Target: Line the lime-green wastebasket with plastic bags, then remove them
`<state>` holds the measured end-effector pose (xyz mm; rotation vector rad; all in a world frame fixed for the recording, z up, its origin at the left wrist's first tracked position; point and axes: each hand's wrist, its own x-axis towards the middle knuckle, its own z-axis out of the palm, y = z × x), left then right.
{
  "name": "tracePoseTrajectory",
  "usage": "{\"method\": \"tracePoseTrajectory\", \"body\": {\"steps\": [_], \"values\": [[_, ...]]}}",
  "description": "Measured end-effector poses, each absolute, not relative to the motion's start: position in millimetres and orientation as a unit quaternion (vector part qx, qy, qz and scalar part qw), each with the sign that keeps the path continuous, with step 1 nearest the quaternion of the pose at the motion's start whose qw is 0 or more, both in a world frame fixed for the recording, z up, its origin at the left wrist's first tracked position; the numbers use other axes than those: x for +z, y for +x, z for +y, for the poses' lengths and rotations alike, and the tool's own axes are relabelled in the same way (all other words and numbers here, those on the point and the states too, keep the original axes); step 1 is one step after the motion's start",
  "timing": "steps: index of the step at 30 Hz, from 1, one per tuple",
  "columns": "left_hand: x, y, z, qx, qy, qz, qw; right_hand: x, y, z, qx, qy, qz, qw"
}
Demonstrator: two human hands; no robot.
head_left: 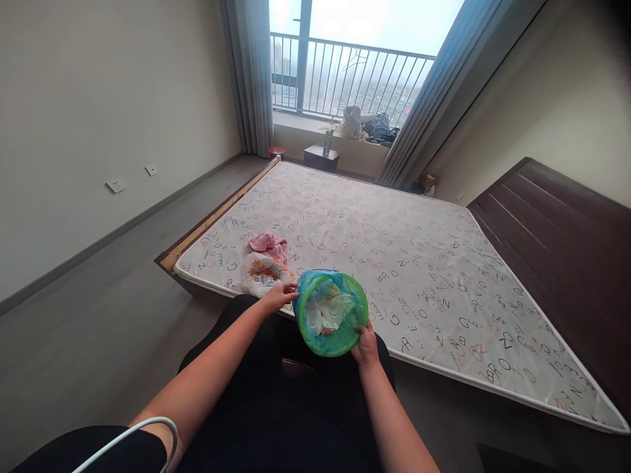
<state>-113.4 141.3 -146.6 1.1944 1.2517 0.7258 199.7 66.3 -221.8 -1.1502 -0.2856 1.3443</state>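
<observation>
Over my lap is a green plastic wastebasket point(331, 349) with a blue translucent covering, probably a bag, at its far rim. Its mouth tilts up toward me, and white crumpled plastic or paper point(328, 312) shows inside. My left hand point(280, 297) is closed on the left edge of the rim. At the lower right, my right hand point(365, 345) grips the basket with the thumb over the rim. Just beyond my left hand, a clear plastic bag with orange print point(263, 270) lies on the mattress, touching a crumpled pink cloth point(269, 244).
The letter-printed mattress point(419, 263) spreads ahead, with a dark headboard point(557, 249) on the right. A small dark bedside table point(321, 157) stands beyond it. Bags point(352, 123) sit on the window sill. A white cable point(133, 430) crosses near my left arm.
</observation>
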Motion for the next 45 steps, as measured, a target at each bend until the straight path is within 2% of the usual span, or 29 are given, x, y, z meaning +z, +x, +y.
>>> {"method": "tracePoseTrajectory", "body": {"steps": [5, 8, 11, 16, 21, 23, 27, 29, 34, 38, 45], "values": [[-139, -84, 136, 0.399, 0.483, 0.626, 0.465, -227, 199, 67, 0.570, -0.512, -0.127, 0.630], [-127, -64, 127, 0.434, 0.519, 0.625, 0.388, -234, 201, 70, 0.532, -0.541, -0.112, 0.641], [-121, -41, 116, 0.413, 0.611, 0.591, 0.328, -240, 200, 76, 0.471, -0.583, -0.100, 0.655], [-133, -11, 99, 0.322, 0.688, 0.557, 0.336, -237, 180, 80, 0.412, -0.592, -0.166, 0.673], [-135, -38, 111, 0.339, 0.620, 0.687, 0.171, -228, 165, 66, 0.441, -0.590, -0.175, 0.653], [-133, -59, 123, 0.316, 0.582, 0.719, 0.211, -227, 169, 60, 0.464, -0.576, -0.179, 0.649], [-140, -87, 139, 0.256, 0.539, 0.649, 0.472, -232, 181, 60, 0.457, -0.592, -0.167, 0.643], [-146, -92, 140, 0.252, 0.527, 0.631, 0.510, -237, 186, 63, 0.450, -0.607, -0.160, 0.634], [-150, -101, 142, 0.261, 0.508, 0.660, 0.488, -250, 192, 68, 0.410, -0.636, -0.195, 0.624], [-136, -103, 142, 0.257, 0.518, 0.668, 0.468, -254, 191, 68, 0.397, -0.641, -0.220, 0.619], [-109, -43, 107, 0.281, 0.657, 0.603, 0.355, -252, 186, 70, 0.375, -0.656, -0.176, 0.630]]}}
